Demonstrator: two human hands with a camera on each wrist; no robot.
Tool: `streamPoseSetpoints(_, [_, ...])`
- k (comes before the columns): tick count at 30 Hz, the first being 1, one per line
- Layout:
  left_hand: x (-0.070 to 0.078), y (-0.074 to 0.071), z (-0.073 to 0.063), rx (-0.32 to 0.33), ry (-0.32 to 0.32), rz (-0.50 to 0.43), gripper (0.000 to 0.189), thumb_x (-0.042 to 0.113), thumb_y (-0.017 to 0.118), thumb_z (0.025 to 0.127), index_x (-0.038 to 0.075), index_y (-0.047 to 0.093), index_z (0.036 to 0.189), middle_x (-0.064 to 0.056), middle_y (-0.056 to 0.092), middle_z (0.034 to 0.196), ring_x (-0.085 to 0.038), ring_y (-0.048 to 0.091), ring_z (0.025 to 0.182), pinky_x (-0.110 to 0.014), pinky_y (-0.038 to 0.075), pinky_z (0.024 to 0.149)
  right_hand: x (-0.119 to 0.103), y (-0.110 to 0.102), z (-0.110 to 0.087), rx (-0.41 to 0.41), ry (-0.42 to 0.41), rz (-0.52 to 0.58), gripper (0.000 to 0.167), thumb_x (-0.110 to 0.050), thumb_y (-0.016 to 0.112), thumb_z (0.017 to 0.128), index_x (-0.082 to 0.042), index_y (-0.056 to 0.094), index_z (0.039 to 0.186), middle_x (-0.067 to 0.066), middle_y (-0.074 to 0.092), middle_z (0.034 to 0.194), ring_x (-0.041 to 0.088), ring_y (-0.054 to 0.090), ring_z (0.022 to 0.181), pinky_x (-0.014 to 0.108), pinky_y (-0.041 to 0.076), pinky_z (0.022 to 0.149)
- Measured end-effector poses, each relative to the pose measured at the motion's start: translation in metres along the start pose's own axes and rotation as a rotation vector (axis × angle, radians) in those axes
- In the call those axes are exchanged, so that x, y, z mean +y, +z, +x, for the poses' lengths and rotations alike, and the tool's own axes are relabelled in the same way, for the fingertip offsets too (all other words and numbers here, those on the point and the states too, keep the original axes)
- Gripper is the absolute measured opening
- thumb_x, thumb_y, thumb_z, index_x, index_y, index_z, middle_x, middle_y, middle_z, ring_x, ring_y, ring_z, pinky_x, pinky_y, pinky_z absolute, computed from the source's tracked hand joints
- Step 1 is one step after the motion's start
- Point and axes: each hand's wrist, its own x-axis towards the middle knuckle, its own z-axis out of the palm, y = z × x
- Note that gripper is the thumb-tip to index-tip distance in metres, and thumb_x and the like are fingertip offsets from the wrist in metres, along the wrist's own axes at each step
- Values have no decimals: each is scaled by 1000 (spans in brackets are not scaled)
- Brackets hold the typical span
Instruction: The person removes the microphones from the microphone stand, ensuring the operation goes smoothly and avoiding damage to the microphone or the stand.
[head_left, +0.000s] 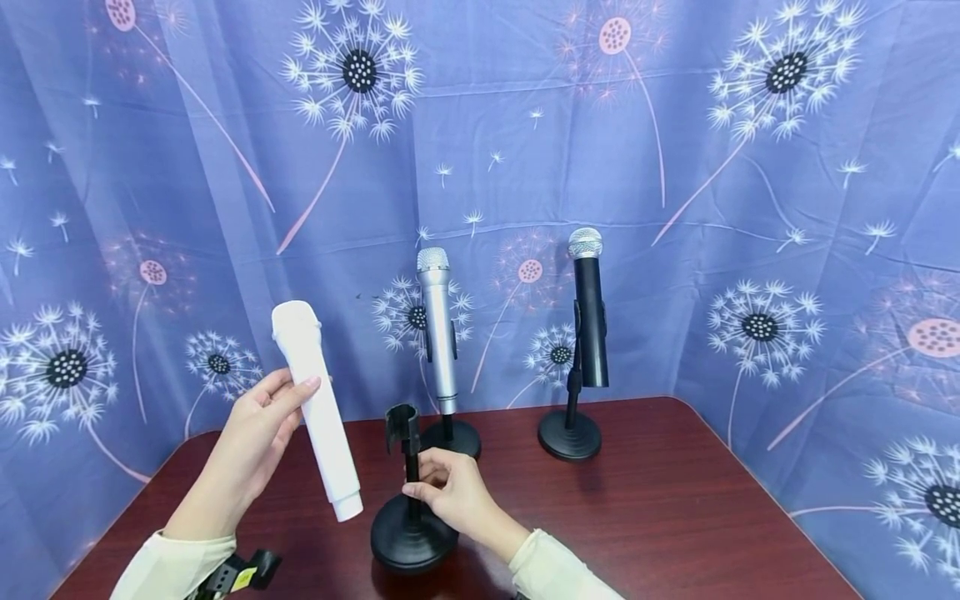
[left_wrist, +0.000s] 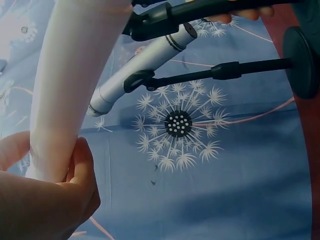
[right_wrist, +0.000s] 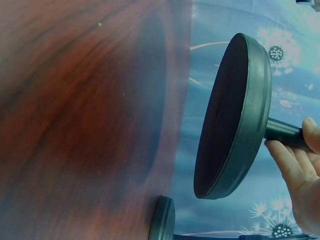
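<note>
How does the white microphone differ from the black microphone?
The white microphone is held by the left hand; the black microphone sits in a stand. The white microphone is white from end to end; the black microphone has a silver head. Both have the head end up.

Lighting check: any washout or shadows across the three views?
Head: bright, white microphone nearly washed out; left wrist: dimmer, a dark shadow band low on the cloth; right wrist: dim too, a soft-edged shadow on the table, and the held stand base has a very dark underside.
</note>
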Motion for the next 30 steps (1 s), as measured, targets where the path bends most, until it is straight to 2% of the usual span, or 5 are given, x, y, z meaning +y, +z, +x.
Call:
streamPoseSetpoints(8, [-8, -7, -4, 1, -22, 45, 46, 22, 56, 99, -4, 37, 131, 6, 62, 110, -5, 59, 101, -18, 48, 86, 0, -1, 4, 4, 5, -6, 15, 0, 76, 79, -6, 68, 91, 5, 70, 76, 1, 60, 62, 18, 48, 59])
streamPoseSetpoints(13, [-13, -10, -7, 12, -67, 121, 55, 26, 56, 99, -7, 33, 136, 6, 59, 108, -4, 58, 99, -19, 48, 85, -1, -1, 5, 3, -12, -3, 15, -1, 76, 80, -6, 68, 91, 5, 70, 76, 2, 60, 62, 18, 47, 58])
streamPoseSetpoints(20, [-18, -13, -9, 53, -136, 195, 63, 30, 58, 97, -7, 31, 140, 0, 53, 109, -3, 57, 97, -20, 49, 84, 3, 0, 6, 9, -82, -12, 15, 2, 75, 79, -2, 67, 92, 3, 69, 74, -1, 59, 61, 18, 48, 56])
streamPoseSetpoints(30, [-28, -16, -12, 85, -186, 315, 58, 30, 61, 96, -8, 40, 134, 1, 59, 99, -5, 59, 89, -24, 52, 78, -2, 1, 7, 11, 26, 1, 16, 0, 76, 79, 0, 69, 94, 9, 70, 77, 7, 61, 64, 18, 48, 61])
